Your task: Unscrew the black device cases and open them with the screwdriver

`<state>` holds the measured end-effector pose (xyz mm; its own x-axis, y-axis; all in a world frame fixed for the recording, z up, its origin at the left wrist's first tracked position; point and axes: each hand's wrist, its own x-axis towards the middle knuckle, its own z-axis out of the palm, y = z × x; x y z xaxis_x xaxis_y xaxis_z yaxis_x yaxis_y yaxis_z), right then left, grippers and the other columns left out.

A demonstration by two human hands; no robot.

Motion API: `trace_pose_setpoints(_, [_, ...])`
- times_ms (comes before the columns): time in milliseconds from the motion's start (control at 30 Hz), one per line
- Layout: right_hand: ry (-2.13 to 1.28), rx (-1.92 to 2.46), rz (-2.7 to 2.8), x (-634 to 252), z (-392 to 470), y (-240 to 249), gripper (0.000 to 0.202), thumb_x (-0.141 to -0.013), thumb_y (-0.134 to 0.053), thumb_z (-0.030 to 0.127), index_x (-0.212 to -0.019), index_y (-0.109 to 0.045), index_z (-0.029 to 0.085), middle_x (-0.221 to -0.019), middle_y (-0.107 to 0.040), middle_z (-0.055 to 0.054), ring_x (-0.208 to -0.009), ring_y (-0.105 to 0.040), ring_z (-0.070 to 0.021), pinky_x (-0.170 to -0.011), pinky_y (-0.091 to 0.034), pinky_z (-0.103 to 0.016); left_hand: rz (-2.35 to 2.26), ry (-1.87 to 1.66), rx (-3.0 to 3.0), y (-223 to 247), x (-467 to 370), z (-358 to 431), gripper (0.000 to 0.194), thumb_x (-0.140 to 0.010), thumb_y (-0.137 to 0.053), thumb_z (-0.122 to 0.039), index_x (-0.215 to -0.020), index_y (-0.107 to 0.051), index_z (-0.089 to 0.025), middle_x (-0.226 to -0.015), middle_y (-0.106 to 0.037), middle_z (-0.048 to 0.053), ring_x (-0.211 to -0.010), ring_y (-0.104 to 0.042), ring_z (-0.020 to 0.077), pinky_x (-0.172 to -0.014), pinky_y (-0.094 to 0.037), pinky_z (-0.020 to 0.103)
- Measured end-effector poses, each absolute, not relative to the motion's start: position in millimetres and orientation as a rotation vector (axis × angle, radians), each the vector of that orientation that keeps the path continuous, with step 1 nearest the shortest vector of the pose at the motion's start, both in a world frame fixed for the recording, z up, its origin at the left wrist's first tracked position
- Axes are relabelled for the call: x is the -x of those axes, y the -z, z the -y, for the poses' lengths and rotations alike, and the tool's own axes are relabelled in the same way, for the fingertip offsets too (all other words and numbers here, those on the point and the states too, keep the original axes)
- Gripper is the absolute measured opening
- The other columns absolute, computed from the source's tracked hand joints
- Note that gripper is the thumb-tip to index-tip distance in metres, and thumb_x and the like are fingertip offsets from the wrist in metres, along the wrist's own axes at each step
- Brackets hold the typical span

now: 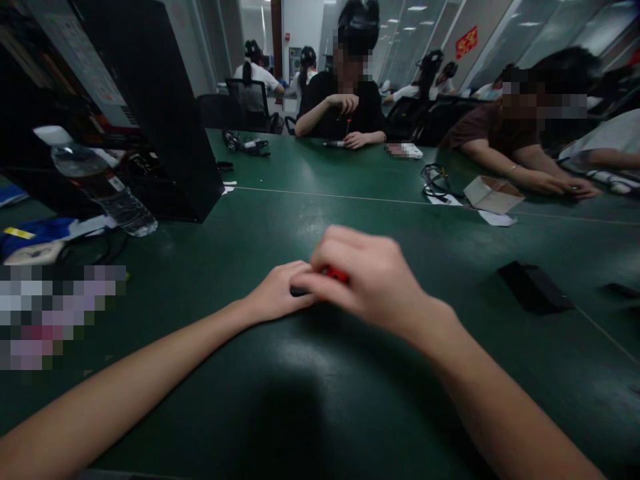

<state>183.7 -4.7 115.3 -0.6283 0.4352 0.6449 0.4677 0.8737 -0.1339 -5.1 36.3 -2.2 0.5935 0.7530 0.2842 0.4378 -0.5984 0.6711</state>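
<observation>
My right hand point(367, 277) is raised over the middle of the green table point(210, 393), its fingers wrapped round a red object point(336, 273) that shows only in part between them. Below and to the left of it, my left hand point(280, 290) rests on the tabletop, closed on a small dark object point(300, 291). The right fingertips overlap the left ones in this view, so I cannot tell whether the red object touches the dark one. The right fingers are slightly blurred.
At the left, a water bottle point(107, 183) leans by a black computer case point(165, 113). A black box point(535, 287) lies at right, a small open carton point(493, 195) and cables point(435, 180) farther back. People sit across the table, one holding a red-handled tool.
</observation>
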Motion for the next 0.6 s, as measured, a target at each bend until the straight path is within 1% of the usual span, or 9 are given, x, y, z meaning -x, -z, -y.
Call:
trace_pose_setpoints(67, [0.102,0.820,2.201,-193.3,-7.4,-141.2,0.034,-0.098,-0.062,0.041,-0.074,-0.059,0.017,-0.075,-0.060,-0.002,-0.069,-0.053,-0.0128,-0.065,-0.039,-0.028,-0.925,-0.747,-2.293,1.9,2.1,-38.3,0.041,-0.086,-0.074,-0.039,-0.122,-0.066,-0.020,-0.118,-0.071,0.007,-0.107,-0.067,0.0251,-0.097,-0.052,0.037])
trace_pose_setpoints(167, [0.122,0.955,2.161,-196.3,-13.7,-155.7,0.033,-0.094,-0.066,0.038,-0.071,-0.057,0.018,-0.074,-0.058,-0.001,-0.068,-0.050,-0.0130,-0.065,-0.037,-0.028,-0.921,-0.707,-2.296,0.5,2.5,-38.6,0.041,-0.087,-0.073,-0.039,-0.124,-0.064,-0.022,-0.120,-0.071,0.007,-0.108,-0.067,0.0256,-0.097,-0.051,0.038])
trace_pose_setpoints(333, [0.059,0.929,2.312,-194.1,-13.8,-141.3,0.030,-0.095,-0.066,0.034,-0.072,-0.058,0.016,-0.075,-0.058,-0.001,-0.066,-0.048,-0.0114,-0.063,-0.034,-0.027,-0.925,-0.714,-2.285,1.9,7.1,-37.5,0.043,-0.087,-0.073,-0.039,-0.125,-0.064,-0.021,-0.122,-0.071,0.008,-0.110,-0.067,0.0271,-0.098,-0.051,0.039])
trace_pose_setpoints(467, [0.040,0.941,2.361,-196.5,-14.1,-134.9,0.030,-0.096,-0.064,0.035,-0.074,-0.060,0.016,-0.076,-0.058,-0.002,-0.066,-0.048,-0.0115,-0.064,-0.034,-0.027,-0.907,-0.715,-2.282,3.1,6.8,-37.9,0.043,-0.087,-0.073,-0.037,-0.126,-0.063,-0.019,-0.122,-0.071,0.008,-0.110,-0.068,0.0271,-0.097,-0.051,0.038])
trace_pose_setpoints(600, [0.069,0.970,2.367,-198.2,-12.0,-138.1,0.031,-0.098,-0.060,0.037,-0.074,-0.060,0.017,-0.078,-0.058,-0.002,-0.066,-0.049,-0.0123,-0.063,-0.035,-0.027,-0.887,-0.722,-2.287,2.8,6.6,-37.9,0.043,-0.088,-0.073,-0.037,-0.127,-0.063,-0.020,-0.123,-0.071,0.008,-0.112,-0.067,0.0271,-0.098,-0.050,0.038])
